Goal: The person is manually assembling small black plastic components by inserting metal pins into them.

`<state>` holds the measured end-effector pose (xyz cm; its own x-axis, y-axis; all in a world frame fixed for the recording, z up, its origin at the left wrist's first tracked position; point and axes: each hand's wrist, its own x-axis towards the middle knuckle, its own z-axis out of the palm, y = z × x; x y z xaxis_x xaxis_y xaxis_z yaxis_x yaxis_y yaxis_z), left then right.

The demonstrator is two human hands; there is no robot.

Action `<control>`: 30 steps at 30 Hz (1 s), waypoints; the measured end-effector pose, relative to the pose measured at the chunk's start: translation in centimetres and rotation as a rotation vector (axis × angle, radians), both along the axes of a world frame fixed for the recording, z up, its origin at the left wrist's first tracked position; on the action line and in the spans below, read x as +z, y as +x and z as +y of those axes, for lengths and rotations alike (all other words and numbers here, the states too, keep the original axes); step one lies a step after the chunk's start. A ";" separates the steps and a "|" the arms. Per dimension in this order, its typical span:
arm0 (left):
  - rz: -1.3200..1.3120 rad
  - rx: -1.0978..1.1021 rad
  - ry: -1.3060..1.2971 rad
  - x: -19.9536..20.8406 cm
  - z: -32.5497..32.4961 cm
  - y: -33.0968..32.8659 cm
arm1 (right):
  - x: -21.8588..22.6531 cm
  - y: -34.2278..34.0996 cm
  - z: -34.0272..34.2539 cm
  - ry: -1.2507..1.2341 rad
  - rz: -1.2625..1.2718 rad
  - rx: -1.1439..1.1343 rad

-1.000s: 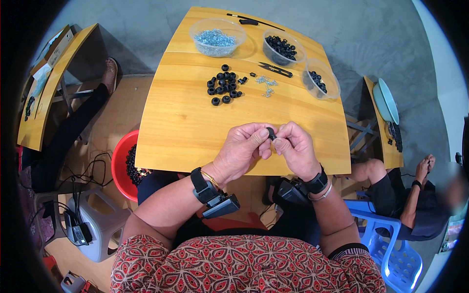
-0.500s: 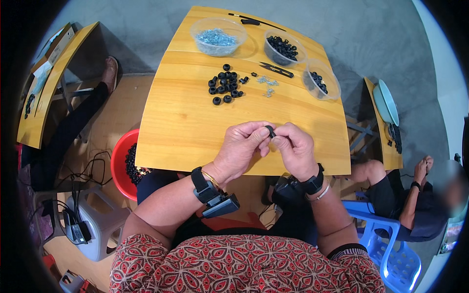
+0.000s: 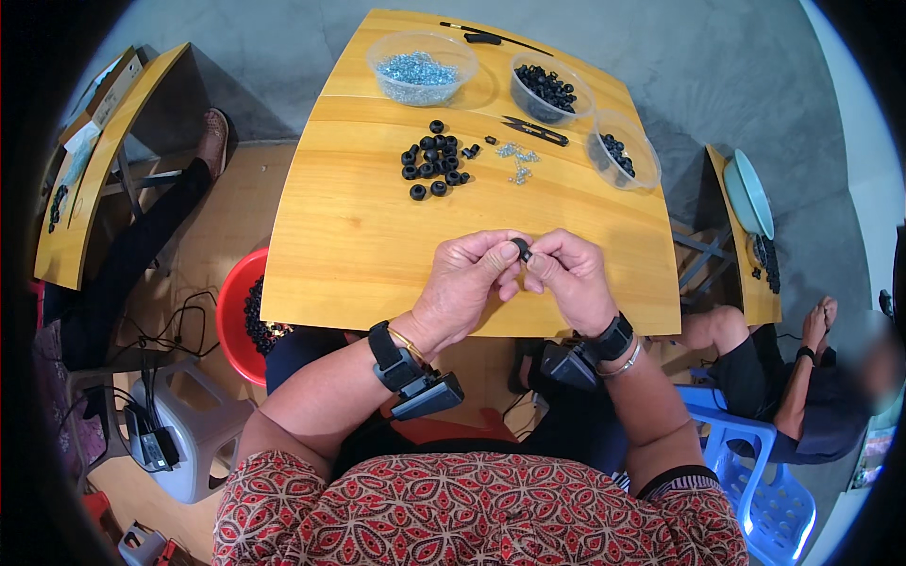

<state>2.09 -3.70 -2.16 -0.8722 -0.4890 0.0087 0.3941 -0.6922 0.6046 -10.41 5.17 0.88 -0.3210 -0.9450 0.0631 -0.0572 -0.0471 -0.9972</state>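
Currently, the left hand pinches a small black part above the near half of the surface; the right hand grips its other side. Its completion cannot be determined. Loose black pieces and clear bits lie untouched beyond.

Looks down, fisheye-wide, from the wearer's head, facing the table at twelve o'clock. Sits close above the patterned top at six o'clock.
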 end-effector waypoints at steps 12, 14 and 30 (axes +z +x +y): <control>-0.058 0.063 0.021 0.5 0.1 -0.1 | 1.2 -0.3 -0.9 -0.194 0.664 0.017; -0.065 0.065 0.022 0.5 0.1 -0.1 | 1.9 -0.4 -1.1 -0.197 0.735 0.041; -0.003 -0.084 0.144 0.3 -0.1 0.0 | 2.9 -0.2 -0.5 -0.045 0.763 0.023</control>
<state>2.06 -3.76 -1.84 -0.9098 -0.4108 -0.0588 0.3299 -0.8019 0.4981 -10.60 4.64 3.81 -0.1534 -0.9422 0.2978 -0.7282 -0.0959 -0.6786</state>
